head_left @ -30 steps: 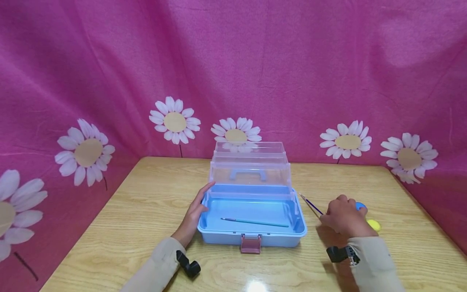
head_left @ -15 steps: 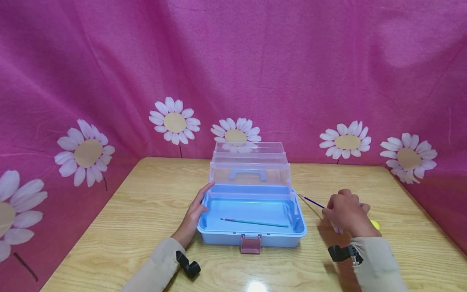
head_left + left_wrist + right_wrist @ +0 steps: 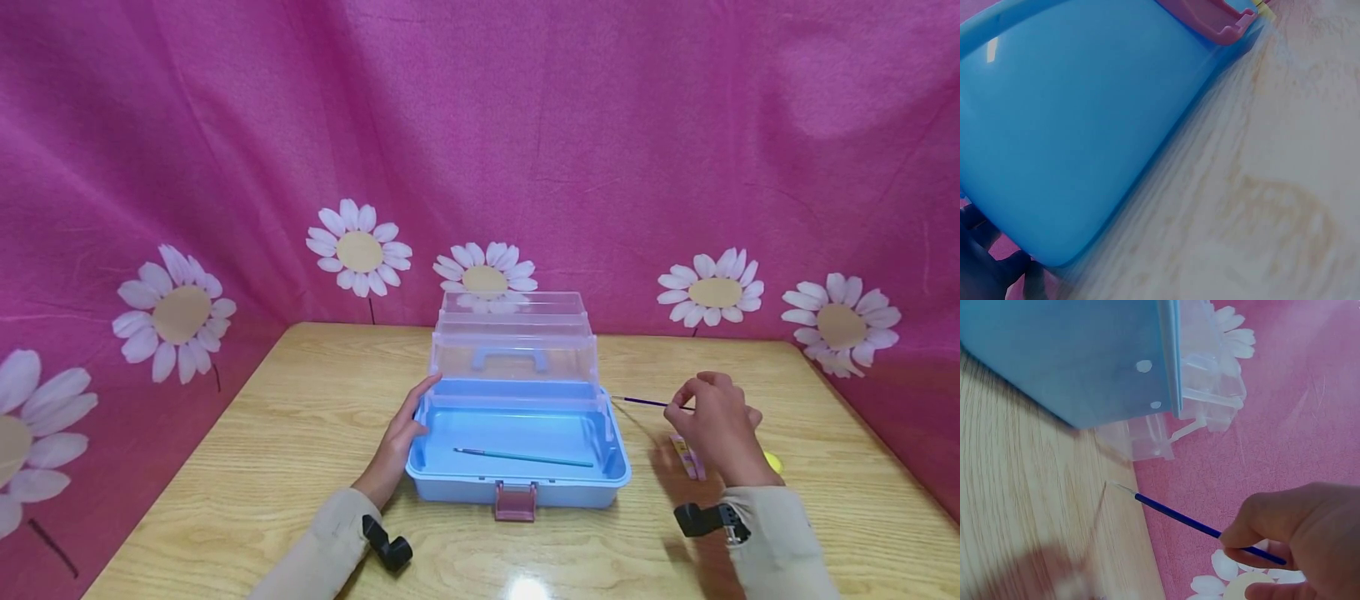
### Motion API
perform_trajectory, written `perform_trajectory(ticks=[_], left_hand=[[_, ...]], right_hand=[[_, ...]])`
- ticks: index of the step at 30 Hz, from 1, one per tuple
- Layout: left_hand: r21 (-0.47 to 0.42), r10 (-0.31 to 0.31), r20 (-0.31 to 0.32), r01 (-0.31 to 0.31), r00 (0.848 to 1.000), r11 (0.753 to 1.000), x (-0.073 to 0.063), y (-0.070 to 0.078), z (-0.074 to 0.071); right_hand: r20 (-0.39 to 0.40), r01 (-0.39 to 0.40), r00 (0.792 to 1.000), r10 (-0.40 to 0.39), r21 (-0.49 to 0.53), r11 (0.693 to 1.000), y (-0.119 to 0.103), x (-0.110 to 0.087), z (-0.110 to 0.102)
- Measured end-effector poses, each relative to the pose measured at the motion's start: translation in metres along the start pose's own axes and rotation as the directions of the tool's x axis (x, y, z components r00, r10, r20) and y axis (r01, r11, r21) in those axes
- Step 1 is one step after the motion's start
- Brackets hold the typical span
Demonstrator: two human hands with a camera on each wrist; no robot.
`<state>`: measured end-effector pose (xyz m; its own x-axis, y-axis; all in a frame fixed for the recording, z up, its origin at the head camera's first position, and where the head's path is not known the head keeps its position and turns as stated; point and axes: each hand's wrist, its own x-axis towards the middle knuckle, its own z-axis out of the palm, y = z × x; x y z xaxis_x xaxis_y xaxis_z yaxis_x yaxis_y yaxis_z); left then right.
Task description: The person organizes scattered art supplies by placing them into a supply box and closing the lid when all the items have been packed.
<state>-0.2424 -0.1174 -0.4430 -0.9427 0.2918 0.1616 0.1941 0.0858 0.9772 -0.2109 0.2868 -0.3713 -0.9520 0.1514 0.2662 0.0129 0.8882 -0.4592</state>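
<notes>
Blue paintbrush (image 3: pixel 1179 515): pinched by fingers of right hand (image 3: pixel 722 429), over tabletop (image 3: pixel 300 392), beside blue box (image 3: pixel 457 492); box touched by left hand (image 3: pixel 392 450), fingers extended; tip (image 3: pixel 1122 488) best kept clear of contact.

i count two hands (image 3: pixel 720 429), two paintbrushes (image 3: pixel 525 457), one box (image 3: pixel 457 490). i see one pinkish strip (image 3: pixel 687 457), one yellow object (image 3: pixel 773 462), six flowers (image 3: pixel 359 251).

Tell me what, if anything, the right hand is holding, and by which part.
The right hand pinches the dark blue paintbrush between thumb and finger, by the rear half of its handle.
</notes>
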Motion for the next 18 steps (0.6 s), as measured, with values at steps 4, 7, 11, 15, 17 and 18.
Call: perform_trajectory(ticks=[4, 7, 11, 15, 17, 18], left_hand=[[0.003, -0.001, 0.000, 0.001, 1.000, 1.000, 0.0003, -0.0006, 0.0000], [0.003, -0.005, 0.000, 0.005, 1.000, 1.000, 0.0000, -0.0008, 0.0000], [0.000, -0.004, 0.000, 0.004, 1.000, 1.000, -0.0002, -0.0008, -0.0001], [-0.005, -0.004, 0.001, 0.004, 1.000, 1.000, -0.0002, -0.0009, -0.0002], [-0.007, -0.006, 0.003, 0.006, 1.000, 1.000, -0.0002, -0.0009, -0.0002], [-0.008, -0.007, 0.004, 0.007, 1.000, 1.000, -0.0002, -0.0009, -0.0002]], right_hand=[[-0.031, -0.006, 0.999, 0.007, 0.021, 1.000, -0.0006, 0.0008, -0.0007], [-0.041, -0.014, 0.999, 0.016, 0.038, 0.999, -0.0010, 0.0012, -0.0012], [-0.051, -0.020, 0.998, 0.022, 0.048, 0.999, -0.0009, 0.0018, -0.0019], [-0.073, -0.017, 0.997, 0.021, 0.064, 0.998, -0.0004, 0.0017, -0.0040], [-0.089, -0.013, 0.996, 0.020, 0.077, 0.997, 0.0000, 0.0015, -0.0051], [-0.095, -0.012, 0.995, 0.020, 0.084, 0.996, 0.0002, 0.0013, -0.0057]])
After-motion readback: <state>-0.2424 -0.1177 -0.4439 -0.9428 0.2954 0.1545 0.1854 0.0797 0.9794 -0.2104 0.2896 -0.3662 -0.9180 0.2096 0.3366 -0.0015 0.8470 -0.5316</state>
